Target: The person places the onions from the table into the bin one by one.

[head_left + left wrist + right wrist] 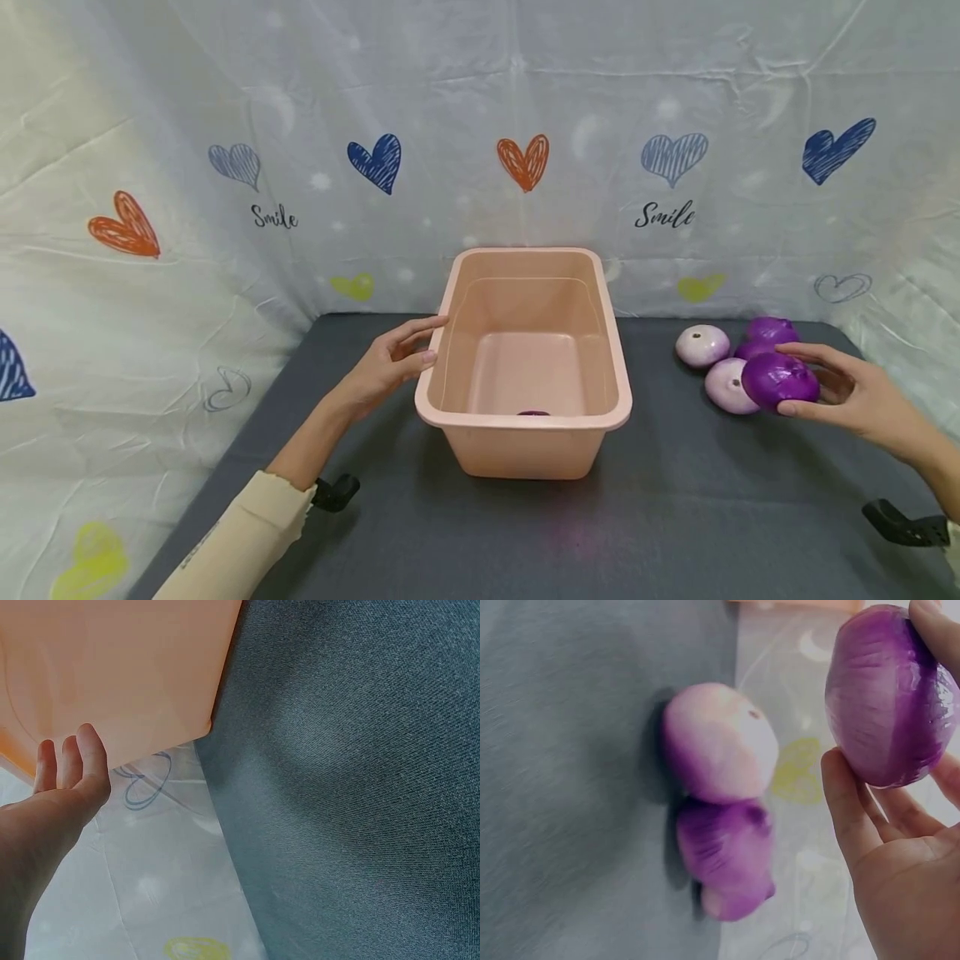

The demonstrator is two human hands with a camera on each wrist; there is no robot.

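A purple onion is gripped between the thumb and fingers of my right hand. In the right wrist view the glossy onion appears raised beside the others. Close by on the table are a pale onion, a second pale onion and purple onions, bunched together. My left hand rests its fingertips at the left rim of a peach plastic basin; the left wrist view has its fingers extended along the basin wall. Just over the front rim, a sliver of something purple shows inside.
A dark grey cloth covers the table. Behind and on both sides hangs a whitish curtain printed with hearts and the word Smile. The basin stands mid-table near the back edge, left of the onions.
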